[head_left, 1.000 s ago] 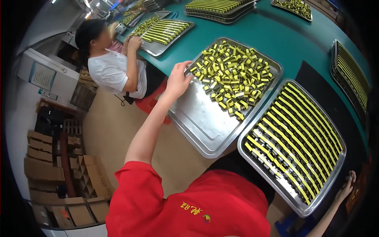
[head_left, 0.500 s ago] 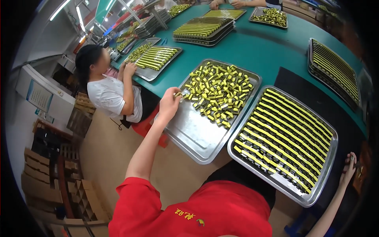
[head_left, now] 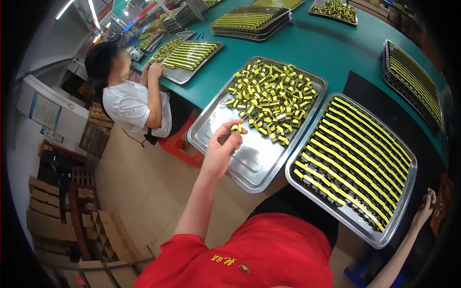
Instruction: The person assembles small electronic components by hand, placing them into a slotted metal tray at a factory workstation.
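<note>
My left hand is raised over the bare near part of a metal tray. Its thumb and fingers pinch a small yellow-and-black transformer. A loose heap of similar transformers covers the far part of that tray. To its right, a second metal tray bears transformers set in straight rows, with a short gap in the nearest row. My right hand is at the far right, beyond the second tray's edge, fingers curled; what they hold is too small and dark to make out.
The trays rest at the edge of a green table. Stacked trays of rowed parts stand at right, another stack at the back. At left, a co-worker in a white shirt handles parts at a tray. Cartons line the floor.
My left hand has moved right and nearer to me, from the heap tray's left edge to above its bare part, with a transformer in its fingers. My right hand has barely moved.
</note>
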`<state>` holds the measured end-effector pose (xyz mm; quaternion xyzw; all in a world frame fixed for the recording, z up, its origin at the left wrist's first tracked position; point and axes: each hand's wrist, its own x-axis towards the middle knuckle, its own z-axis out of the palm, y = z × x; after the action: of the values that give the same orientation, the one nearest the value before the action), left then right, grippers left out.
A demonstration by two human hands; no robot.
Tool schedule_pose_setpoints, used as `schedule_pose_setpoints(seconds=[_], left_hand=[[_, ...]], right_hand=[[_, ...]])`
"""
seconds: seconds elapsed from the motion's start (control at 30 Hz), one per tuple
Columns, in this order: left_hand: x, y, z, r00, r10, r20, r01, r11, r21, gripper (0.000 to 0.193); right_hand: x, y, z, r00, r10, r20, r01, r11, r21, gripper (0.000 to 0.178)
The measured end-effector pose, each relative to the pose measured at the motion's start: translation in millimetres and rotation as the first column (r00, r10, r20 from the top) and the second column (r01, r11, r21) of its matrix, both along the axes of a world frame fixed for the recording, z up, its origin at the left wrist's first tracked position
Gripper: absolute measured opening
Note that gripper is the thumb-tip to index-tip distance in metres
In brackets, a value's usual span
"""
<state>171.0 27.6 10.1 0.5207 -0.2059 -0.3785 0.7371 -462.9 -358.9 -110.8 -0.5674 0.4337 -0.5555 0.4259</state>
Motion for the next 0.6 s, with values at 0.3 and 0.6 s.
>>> schedule_pose_setpoints(seconds=[0.3,0.6], left_hand=[[-48,-26,-10,0.969,-0.079,0.232,0.065,0.996,0.068,0.033],[-62,-34,-11,0.961,-0.194,-0.199,0.178,0.979,-0.095,0.049]], right_hand=[[19,1,11,0.994,0.016,-0.106,-0.021,0.998,-0.051,0.031],[22,8,19,0.995,0.071,-0.063,-0.073,0.997,-0.024,0.033]])
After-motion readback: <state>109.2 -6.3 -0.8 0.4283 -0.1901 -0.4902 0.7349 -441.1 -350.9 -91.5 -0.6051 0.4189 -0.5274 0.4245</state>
